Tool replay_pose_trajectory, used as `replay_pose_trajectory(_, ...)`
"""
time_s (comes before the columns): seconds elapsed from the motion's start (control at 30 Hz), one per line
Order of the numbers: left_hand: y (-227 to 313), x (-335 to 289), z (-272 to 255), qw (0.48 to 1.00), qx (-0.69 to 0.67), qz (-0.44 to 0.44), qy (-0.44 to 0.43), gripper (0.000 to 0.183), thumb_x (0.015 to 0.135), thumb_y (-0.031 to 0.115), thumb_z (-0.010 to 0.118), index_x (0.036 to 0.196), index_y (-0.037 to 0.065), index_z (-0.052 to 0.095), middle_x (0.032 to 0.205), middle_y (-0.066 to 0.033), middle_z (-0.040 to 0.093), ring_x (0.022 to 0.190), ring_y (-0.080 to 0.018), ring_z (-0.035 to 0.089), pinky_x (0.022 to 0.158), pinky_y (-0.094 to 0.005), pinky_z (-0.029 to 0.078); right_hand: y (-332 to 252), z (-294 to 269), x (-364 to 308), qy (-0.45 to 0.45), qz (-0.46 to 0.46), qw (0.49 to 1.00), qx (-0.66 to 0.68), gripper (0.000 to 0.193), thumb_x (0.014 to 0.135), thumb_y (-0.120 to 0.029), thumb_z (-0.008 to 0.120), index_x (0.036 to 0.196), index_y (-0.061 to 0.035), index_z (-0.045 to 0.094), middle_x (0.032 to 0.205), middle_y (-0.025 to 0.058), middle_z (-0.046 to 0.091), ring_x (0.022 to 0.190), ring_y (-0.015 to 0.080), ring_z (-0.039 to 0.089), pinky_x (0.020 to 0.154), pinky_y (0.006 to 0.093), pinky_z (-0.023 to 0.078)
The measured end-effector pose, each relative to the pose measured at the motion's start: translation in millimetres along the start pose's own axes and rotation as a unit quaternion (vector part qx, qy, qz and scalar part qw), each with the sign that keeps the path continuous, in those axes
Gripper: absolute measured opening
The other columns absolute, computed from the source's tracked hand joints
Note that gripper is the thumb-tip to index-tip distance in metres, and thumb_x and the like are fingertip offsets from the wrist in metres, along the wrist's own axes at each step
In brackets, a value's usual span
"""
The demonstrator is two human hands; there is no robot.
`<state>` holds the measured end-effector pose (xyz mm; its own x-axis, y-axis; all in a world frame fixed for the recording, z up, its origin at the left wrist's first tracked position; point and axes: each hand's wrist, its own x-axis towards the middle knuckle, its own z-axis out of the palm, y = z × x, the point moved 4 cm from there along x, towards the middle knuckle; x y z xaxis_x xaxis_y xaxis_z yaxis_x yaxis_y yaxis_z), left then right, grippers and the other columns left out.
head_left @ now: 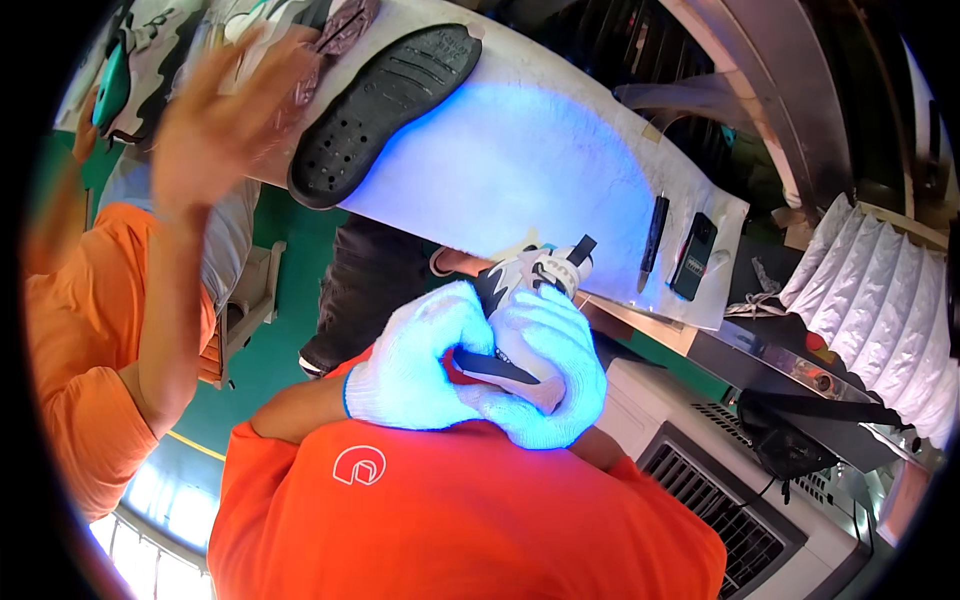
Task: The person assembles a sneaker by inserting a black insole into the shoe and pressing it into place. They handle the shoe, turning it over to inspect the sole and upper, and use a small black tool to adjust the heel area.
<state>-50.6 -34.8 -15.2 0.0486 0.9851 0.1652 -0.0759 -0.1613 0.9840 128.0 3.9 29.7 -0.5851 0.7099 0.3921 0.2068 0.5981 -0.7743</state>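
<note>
Both of my hands wear white knitted gloves lit blue, and they are close to my chest at the near table edge. Between them is a sneaker [520, 275] in white, grey and black, with laces and a black pull tab pointing away from me. My left hand [415, 350] is closed against its left side, fingers curled in. My right hand [550, 350] wraps round the right side. A dark strip of the shoe shows between the gloves, while much of the rest is covered by them.
A black sole-shaped piece with holes [385, 115] lies on the white table [520, 150]. A black pen-like tool [653, 240] and a phone [695, 255] lie at right, near a white ribbed duct [875, 300] and vented machine [730, 490]. At left, a co-worker's blurred hand [215, 130] is near several shoes.
</note>
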Motion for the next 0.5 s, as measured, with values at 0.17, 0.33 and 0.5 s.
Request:
replay_pose_trajectory(0.17,15,4,6,0.993,0.027,0.115,0.018,0.032,0.07,0.004,0.089,0.086,0.011,0.063,0.084,-0.0084,0.06,0.073,-0.0293,0.061,0.062,-0.0406,0.049,-1,-4,10,0.026,0.037,0.997,0.065,0.055,0.077,-0.023,0.097,0.119,0.0045,0.076,0.125,0.023,0.077,0.119,0.0441,0.074,0.112,0.0548,0.051)
replay_pose_trajectory(0.33,13,27,14,0.98,0.031,0.188,-0.065,0.032,0.066,0.011,0.087,0.092,0.013,0.069,0.089,-0.0078,0.061,0.077,-0.0328,0.062,0.066,-0.0434,0.051,10,-18,-8,0.049,0.009,0.994,0.093,0.066,0.072,-0.017,0.1,0.125,0.0091,0.071,0.123,0.0297,0.075,0.113,0.0488,0.073,0.105,0.0608,0.054)
replay_pose_trajectory(0.5,32,40,31,0.973,0.097,0.16,-0.132,0.036,0.063,0.012,0.085,0.095,0.012,0.069,0.089,-0.0073,0.06,0.081,-0.0323,0.063,0.069,-0.0433,0.052,47,-23,-37,0.086,-0.095,0.986,0.108,0.069,0.071,-0.013,0.098,0.128,0.0121,0.067,0.12,0.0337,0.074,0.111,0.051,0.073,0.102,0.0628,0.054)
